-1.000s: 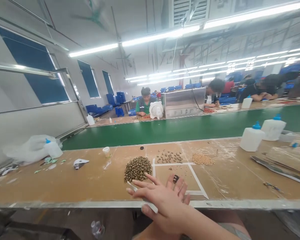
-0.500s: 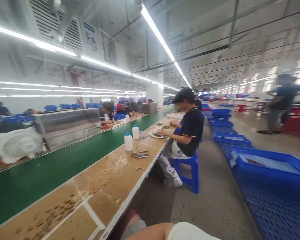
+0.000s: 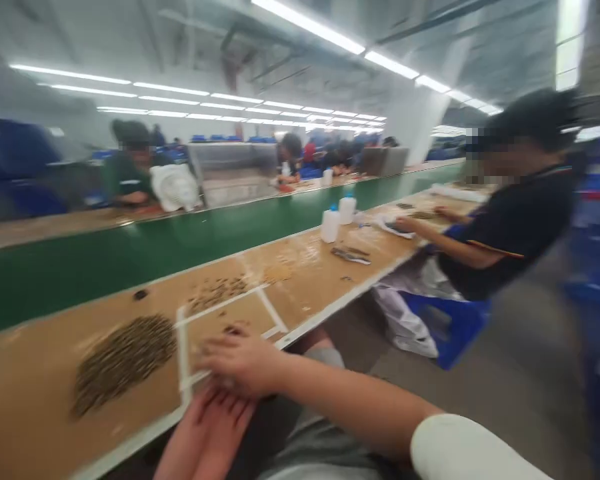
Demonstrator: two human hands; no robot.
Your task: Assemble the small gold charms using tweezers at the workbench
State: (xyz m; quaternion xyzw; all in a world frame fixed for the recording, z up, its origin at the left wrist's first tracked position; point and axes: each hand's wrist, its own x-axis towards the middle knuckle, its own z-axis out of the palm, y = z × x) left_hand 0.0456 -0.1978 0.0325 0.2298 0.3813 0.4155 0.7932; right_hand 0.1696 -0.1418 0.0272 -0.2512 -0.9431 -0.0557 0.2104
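My right hand (image 3: 240, 363) lies blurred over the tan work table (image 3: 305, 273), its fingers reaching across a white tape square (image 3: 225, 319) near a small dark piece (image 3: 230, 329). Below it, at the table's front edge, my left hand (image 3: 205, 433) turns palm up with its fingers slightly apart and nothing visible in it. To the left of both hands sits a large heap of small brass-coloured metal pieces (image 3: 123, 363). Looser pieces (image 3: 217, 293) are spread beyond the tape square, and a dark round item (image 3: 140, 294) lies further back.
A green conveyor belt (image 3: 130, 267) runs behind the table. Beyond the hands stand white bottles with blue caps (image 3: 331, 225) and metal tools (image 3: 350, 255). A co-worker (image 3: 510, 227) sits at the right, hands on the table. More workers sit across the belt.
My view has swung back from the right toward the table. Both hands have returned to view, and the right hand now lies over the tape square with the left hand below it.
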